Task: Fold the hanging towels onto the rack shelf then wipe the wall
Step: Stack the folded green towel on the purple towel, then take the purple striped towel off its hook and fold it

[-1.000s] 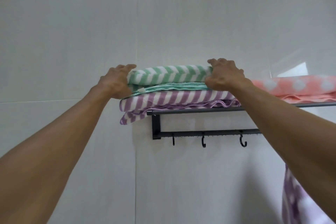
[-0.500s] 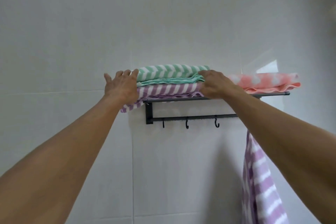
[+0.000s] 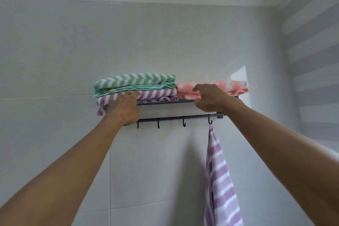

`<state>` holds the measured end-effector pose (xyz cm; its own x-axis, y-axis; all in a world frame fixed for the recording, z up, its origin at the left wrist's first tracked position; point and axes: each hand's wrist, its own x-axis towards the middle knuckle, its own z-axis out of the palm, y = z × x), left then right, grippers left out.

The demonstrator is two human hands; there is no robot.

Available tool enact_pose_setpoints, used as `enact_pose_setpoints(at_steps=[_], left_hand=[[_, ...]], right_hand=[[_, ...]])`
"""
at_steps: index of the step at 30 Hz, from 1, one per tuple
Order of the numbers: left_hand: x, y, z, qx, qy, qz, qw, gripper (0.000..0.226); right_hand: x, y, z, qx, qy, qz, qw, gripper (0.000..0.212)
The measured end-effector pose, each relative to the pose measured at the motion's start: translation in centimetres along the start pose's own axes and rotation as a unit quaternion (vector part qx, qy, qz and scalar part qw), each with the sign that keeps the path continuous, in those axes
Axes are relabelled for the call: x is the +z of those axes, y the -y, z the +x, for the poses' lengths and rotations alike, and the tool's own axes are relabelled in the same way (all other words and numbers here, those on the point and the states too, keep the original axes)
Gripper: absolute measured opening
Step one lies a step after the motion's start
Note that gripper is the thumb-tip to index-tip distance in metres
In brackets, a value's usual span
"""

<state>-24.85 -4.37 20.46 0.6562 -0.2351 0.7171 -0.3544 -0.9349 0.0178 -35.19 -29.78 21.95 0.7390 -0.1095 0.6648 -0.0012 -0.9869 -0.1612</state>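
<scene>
A green chevron towel (image 3: 135, 80) lies folded on top of a folded purple striped towel (image 3: 157, 94) at the left of the black rack shelf (image 3: 165, 102). Beside them on the right lies a folded pink towel (image 3: 236, 86). My left hand (image 3: 124, 108) touches the lower left front of the purple folded towel with fingers pointing up. My right hand (image 3: 209, 97) curls over the front edge of the pink towel, thumb under it at the shelf bar. Another purple striped towel (image 3: 220, 180) hangs from the rightmost hook.
A lower bar (image 3: 194, 116) carries several black hooks; three of them are bare. The grey tiled wall (image 3: 146, 42) spreads behind the rack. A side wall with grey and white stripes (image 3: 311, 42) meets it at the right corner.
My left hand slid down from the green towel's end to the purple towel's front. My right hand moved right from the stack onto the pink towel. The view pulled back.
</scene>
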Motion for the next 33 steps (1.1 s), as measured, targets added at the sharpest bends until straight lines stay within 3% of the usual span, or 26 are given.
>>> enact_pose_setpoints(at_steps=[8,14,23,28,32,33], left_hand=[[2.7,-12.3,-3.5,0.001,0.044,-0.132,0.99,0.073],[7.9,-19.6,-7.9,-0.009,0.121,-0.215,0.969,0.063],[17.5,-21.8,-7.6,-0.056,0.198,-0.239,0.949,0.051],[24.3,-22.6,-4.3,-0.06,0.189,-0.276,0.94,0.036],[29.4,-23.0,-0.4,-0.06,0.168,-0.314,0.932,0.005],[30.2,-23.1,0.5,-0.062,0.165,-0.326,0.929,0.008]], right_hand=[[-2.0,-10.1,-4.7,0.003,0.046,-0.011,0.999,0.059],[0.6,-17.5,-8.3,0.006,0.11,0.0,0.994,0.044],[8.5,-23.8,-7.4,0.036,0.153,0.038,0.987,0.034],[14.1,-25.9,-4.3,0.044,0.165,0.051,0.984,0.034],[18.1,-27.2,0.4,0.075,0.175,0.096,0.977,0.037],[18.8,-27.3,1.4,0.083,0.176,0.11,0.975,0.039]])
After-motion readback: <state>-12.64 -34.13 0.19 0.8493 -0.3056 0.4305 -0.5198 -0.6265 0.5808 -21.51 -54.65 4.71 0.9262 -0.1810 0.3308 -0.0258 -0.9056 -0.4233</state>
